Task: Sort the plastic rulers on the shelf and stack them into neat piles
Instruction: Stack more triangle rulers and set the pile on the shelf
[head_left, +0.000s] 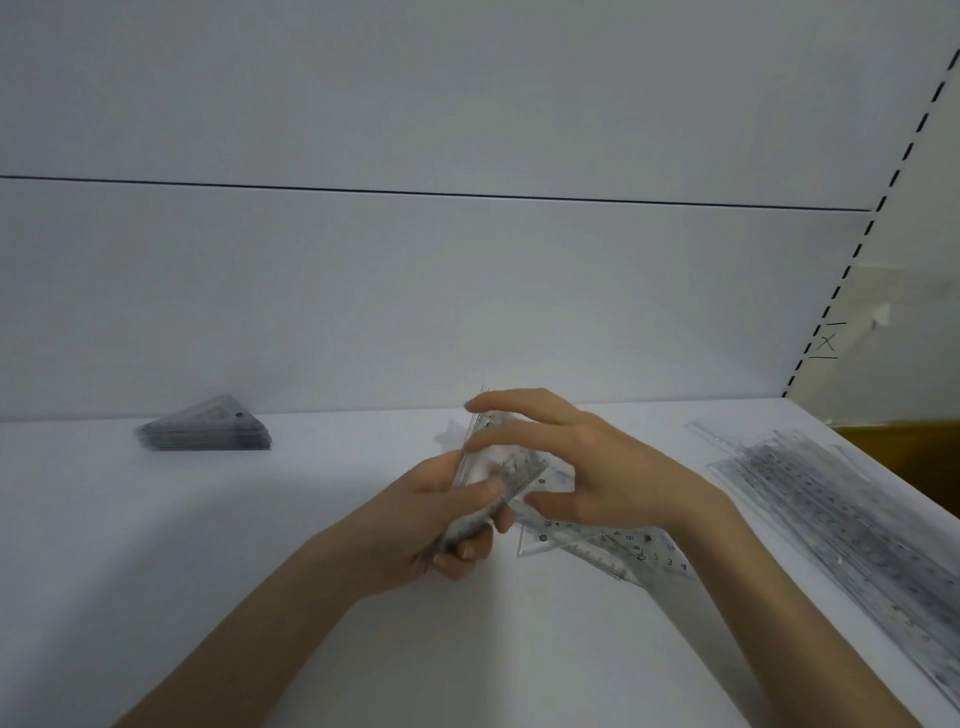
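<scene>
Clear plastic fills your left hand: its fingers are curled round a small bundle of rulers at the centre of the frame, with the thumb pressed flat on top. The bundle tilts up and away from you, and its printed scale is too blurred to read. Your right hand is spread over the bundle's upper end with the fingers nearly straight. One fingertip touches the top edge, and the thumb reaches out beneath, near the lower edge. That hand does not clasp anything.

Just below your right hand, loose set squares lie overlapping on the white shelf. On them you can make out the digits 8, 3 and 4 along a scale, though no brand name is legible.

At the left of the frame, against the back panel, sits a tidy pile of triangular set squares, well apart from your hands. Along the right edge, long straight rulers lie in a loose, overlapping heap running towards the lower right corner.

At the right, beside the slotted upright, a handwritten X sits between two short pen lines.
</scene>
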